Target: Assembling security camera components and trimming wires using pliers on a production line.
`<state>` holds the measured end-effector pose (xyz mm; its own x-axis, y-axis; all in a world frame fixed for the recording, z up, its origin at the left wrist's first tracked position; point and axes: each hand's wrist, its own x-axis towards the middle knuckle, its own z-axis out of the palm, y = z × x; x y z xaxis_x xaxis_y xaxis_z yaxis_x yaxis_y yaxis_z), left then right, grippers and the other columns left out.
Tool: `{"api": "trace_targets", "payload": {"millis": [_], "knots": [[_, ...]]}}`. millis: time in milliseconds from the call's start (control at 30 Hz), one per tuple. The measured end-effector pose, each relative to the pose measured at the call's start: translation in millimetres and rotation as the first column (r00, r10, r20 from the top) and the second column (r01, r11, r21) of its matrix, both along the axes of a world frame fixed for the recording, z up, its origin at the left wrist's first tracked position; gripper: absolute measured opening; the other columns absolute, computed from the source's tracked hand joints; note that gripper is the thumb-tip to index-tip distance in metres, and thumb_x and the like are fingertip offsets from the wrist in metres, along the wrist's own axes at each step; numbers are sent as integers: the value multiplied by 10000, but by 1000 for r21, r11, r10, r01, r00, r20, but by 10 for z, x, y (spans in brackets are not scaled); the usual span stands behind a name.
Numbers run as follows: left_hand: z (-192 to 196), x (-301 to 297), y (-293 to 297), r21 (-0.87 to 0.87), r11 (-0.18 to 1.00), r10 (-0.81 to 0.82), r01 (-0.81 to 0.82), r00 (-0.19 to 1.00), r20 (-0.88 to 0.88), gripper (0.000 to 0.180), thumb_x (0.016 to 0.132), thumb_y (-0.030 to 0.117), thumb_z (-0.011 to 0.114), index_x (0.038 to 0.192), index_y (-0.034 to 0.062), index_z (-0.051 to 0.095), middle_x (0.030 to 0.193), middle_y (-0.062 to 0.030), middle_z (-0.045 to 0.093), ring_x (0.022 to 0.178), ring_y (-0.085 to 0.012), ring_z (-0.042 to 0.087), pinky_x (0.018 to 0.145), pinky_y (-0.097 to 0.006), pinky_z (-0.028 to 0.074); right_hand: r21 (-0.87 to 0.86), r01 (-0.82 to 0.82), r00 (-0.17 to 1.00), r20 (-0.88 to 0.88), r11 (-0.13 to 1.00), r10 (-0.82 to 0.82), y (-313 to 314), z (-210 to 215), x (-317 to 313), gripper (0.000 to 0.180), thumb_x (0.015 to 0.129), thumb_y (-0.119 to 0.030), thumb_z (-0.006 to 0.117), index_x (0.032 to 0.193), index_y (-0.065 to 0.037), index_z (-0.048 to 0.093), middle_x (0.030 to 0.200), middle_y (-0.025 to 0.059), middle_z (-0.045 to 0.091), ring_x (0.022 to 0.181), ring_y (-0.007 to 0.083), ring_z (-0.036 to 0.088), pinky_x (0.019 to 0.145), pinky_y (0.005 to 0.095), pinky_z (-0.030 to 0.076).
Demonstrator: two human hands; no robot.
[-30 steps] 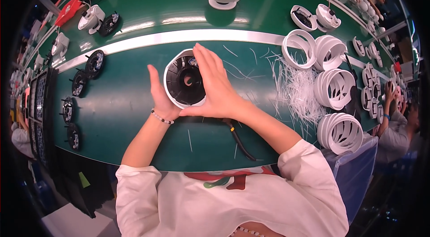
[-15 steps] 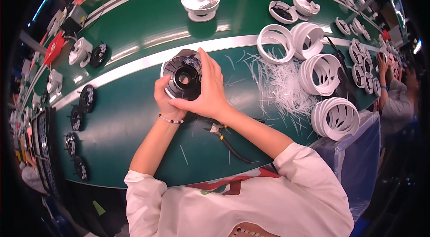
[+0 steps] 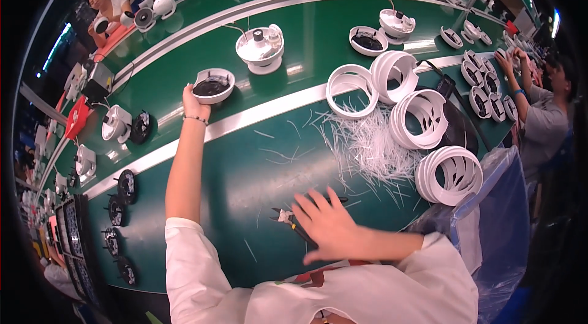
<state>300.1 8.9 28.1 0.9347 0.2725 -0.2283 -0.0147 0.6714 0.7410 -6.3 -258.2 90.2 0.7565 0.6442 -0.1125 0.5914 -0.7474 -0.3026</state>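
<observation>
A white round plastic housing (image 3: 225, 95) with a black part set inside it is at the front of the far green strip, just past the white rail. My left hand (image 3: 194, 102), arm stretched forward, grips its left rim; some of the fingers are hidden. Much closer to my body, my right hand (image 3: 331, 229) hangs over the table with fingers spread and nothing in them. Beside and partly under it lie diagonal cutters (image 3: 284, 216) with dark, yellow-marked handles. To the right of the held housing stands a white fan base (image 3: 260, 48) with a wire and small parts inside.
White plastic rings (image 3: 418, 119) are stacked at right around a heap of thin white offcuts (image 3: 380, 146). Several black round parts (image 3: 116, 210) line the left side. A blue plastic-lined bin (image 3: 493, 214) stands at the near right. Co-workers (image 3: 554, 94) sit at the right and far left.
Both hands held the housing over the near table. My left hand has carried it forward past the rail; my right hand has let go and drawn back beside the cutters. The view has shifted.
</observation>
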Motion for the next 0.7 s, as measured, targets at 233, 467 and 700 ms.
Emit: {"api": "trace_targets", "payload": {"millis": [233,467,700], "knots": [[14,258,-60,717,-340,260,-608,672,693,419,733,117,537,1115,-29,444,1141,-212,443,1084,-323,409,937,-414,292,-82,56,998,17,995,-55,-226,-136,-167,867,509,-374,743,1183,32,380,1238,204,322,1142,370,321,918,597,213],[437,-103,-1659,630,446,-633,636,722,-281,580,818,443,465,1092,-67,445,1024,-185,552,851,-231,566,650,-317,499,60,134,981,135,989,-141,-252,-282,-117,694,517,-165,663,1143,17,426,1044,164,408,966,314,406,917,519,246],[-91,664,-2106,-286,913,-311,291,950,-27,438,818,206,413,1155,-41,280,993,-223,456,809,-287,528,673,-358,523,567,371,905,-44,736,-423,-289,-372,-124,556,535,-69,633,1072,3,505,968,123,450,861,250,456,733,296,406]]}}
